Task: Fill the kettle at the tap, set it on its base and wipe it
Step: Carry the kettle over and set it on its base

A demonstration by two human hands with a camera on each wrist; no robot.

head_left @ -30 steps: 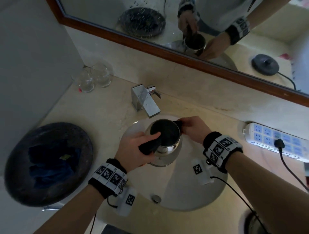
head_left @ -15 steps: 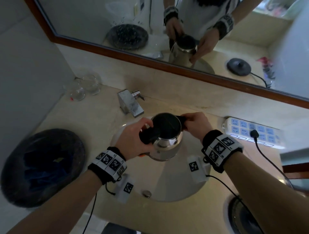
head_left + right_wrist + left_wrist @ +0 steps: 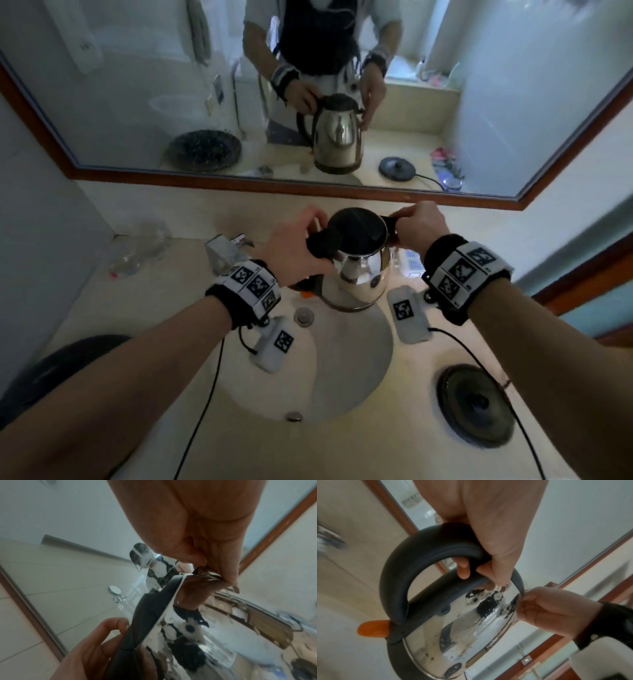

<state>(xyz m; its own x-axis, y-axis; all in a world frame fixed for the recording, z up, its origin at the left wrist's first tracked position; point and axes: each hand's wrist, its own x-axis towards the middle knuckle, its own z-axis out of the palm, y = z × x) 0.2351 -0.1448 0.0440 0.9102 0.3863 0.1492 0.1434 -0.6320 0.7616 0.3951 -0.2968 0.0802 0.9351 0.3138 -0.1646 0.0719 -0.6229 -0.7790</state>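
Note:
A steel kettle (image 3: 363,274) with a black top and handle hangs upright above the white sink (image 3: 342,359). My left hand (image 3: 294,246) grips the black handle (image 3: 419,555), fingers curled round it; an orange switch (image 3: 373,628) sticks out below. My right hand (image 3: 418,222) pinches the spout lip at the kettle's right rim (image 3: 202,577). The tap (image 3: 224,251) stands to the left, apart from the kettle. The round black base (image 3: 476,414) lies on the counter at the lower right. Whether there is water inside I cannot tell.
A dark bowl (image 3: 51,370) sits at the counter's left edge and glasses (image 3: 144,246) stand at the back left. A white power strip (image 3: 411,263) lies behind the kettle. A wood-framed mirror (image 3: 308,190) runs along the wall. Wrist cables hang over the sink.
The kettle has risen and drawn away from the tap to the right, both hands staying on it. The head view has tilted up toward the mirror.

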